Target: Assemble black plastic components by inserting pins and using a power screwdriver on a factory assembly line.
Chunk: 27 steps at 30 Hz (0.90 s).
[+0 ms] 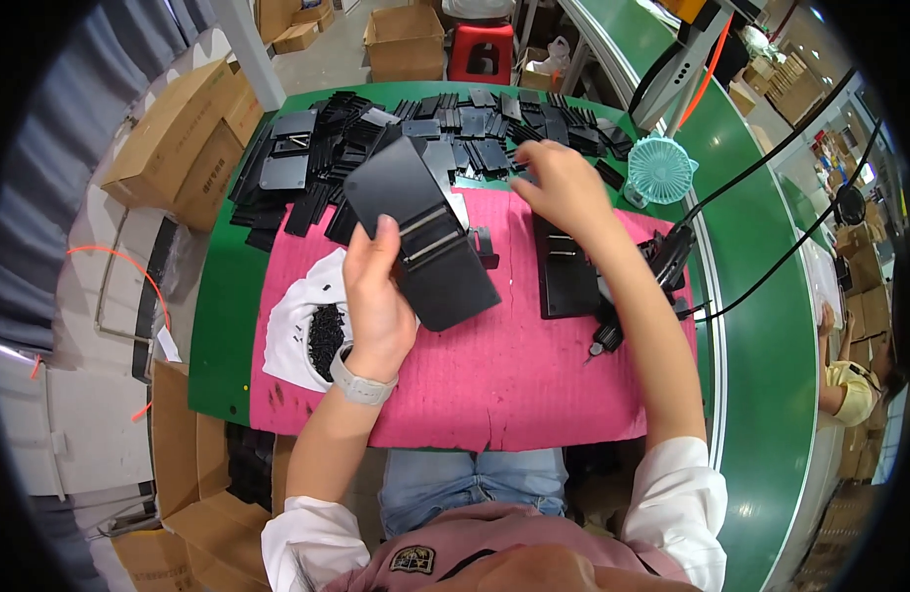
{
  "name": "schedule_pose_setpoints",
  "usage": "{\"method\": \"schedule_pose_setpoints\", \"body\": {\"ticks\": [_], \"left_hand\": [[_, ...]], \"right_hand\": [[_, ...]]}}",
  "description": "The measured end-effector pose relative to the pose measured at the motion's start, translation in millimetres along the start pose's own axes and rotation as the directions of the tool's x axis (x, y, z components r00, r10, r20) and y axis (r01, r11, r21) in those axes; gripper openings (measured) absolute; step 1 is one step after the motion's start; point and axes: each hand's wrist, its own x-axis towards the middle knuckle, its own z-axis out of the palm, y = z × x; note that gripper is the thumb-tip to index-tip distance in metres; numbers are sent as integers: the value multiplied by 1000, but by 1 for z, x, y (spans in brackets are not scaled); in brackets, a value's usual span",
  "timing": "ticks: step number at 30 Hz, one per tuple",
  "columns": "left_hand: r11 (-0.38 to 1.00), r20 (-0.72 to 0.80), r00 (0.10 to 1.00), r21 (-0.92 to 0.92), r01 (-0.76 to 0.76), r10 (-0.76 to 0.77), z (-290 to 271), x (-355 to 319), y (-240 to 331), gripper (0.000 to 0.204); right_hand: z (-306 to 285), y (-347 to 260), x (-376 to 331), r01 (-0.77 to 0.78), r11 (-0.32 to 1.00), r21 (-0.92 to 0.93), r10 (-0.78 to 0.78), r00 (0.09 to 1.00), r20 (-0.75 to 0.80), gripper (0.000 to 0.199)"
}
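Note:
My left hand grips a black hinged plate bracket, tilted above the pink mat, with two silver rods across its middle. The thumb lies on its face; the other fingers are mostly behind it. My right hand is raised at the far side of the mat, fingers curved and apart, with nothing visible between them. Below that hand a second black plate bracket lies on the mat. A black power screwdriver with a cable rests to its right. Small black screws sit in a white-lined holder left of my left wrist.
Piles of black metal parts cover the far side of the green table. The pink mat lies in front. A teal fan stands at the right. Cardboard boxes are at the left, and cables hang at the right.

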Motion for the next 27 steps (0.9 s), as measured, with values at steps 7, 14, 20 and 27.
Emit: {"method": "schedule_pose_setpoints", "body": {"ticks": [7, 14, 20, 27], "left_hand": [[986, 100, 994, 164, 24, -41, -9, 3, -22, 36], [988, 97, 991, 135, 77, -90, -2, -2, -20, 37], [977, 141, 975, 149, 150, -171, -7, -5, -16, 31], [969, 169, 966, 184, 164, -196, -3, -4, -28, 33]], "right_hand": [[65, -1, 63, -226, 948, -224, 271, 942, 197, 30], [62, 12, 45, -73, 962, -262, 87, 995, 43, 16], [53, 21, 40, -137, 990, 30, 130, 975, 181, 26], [-25, -20, -12, -46, 832, 553, 152, 977, -147, 26]]}}
